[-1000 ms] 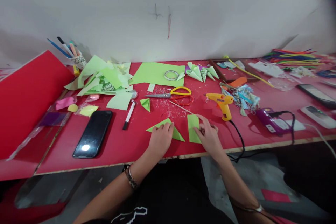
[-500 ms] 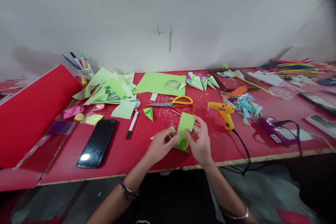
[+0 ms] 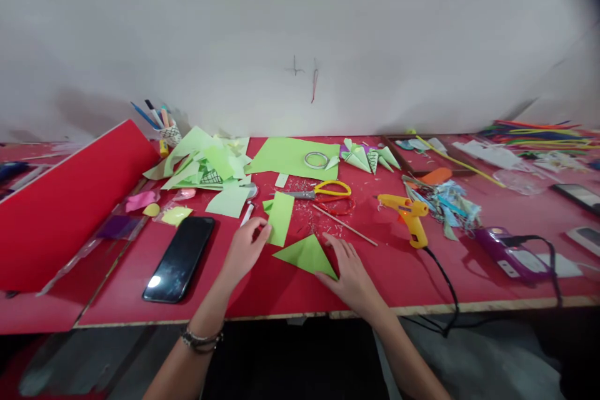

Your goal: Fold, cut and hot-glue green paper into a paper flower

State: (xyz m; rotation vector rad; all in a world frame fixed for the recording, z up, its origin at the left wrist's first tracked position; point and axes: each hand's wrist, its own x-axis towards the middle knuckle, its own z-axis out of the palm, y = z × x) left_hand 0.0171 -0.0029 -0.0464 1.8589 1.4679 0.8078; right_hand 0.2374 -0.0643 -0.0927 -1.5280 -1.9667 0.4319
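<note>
My left hand (image 3: 246, 249) pinches the left edge of a green paper strip (image 3: 281, 220) between thumb and fingers. Part of a small folded green piece (image 3: 267, 206) shows behind that strip. Flat on the red table lies a green paper triangle (image 3: 307, 254), its right side by my right hand (image 3: 349, 272). The right fingers are spread, with the thumb at the triangle's lower corner. Beyond the hands are scissors (image 3: 332, 189) with yellow and red handles, and a thin wooden stick (image 3: 345, 226).
A yellow glue gun (image 3: 407, 215) with a black cord stands to the right. On the left are a black phone (image 3: 180, 259) and a red board (image 3: 79, 206). Green paper scraps (image 3: 206, 162), a tape roll (image 3: 316, 160) and folded paper cones (image 3: 359, 159) lie further back.
The green strip has moved left, from between both hands into my left hand's pinch. My right hand has let go of it and opened beside the triangle, now uncovered. The view has tilted up slightly.
</note>
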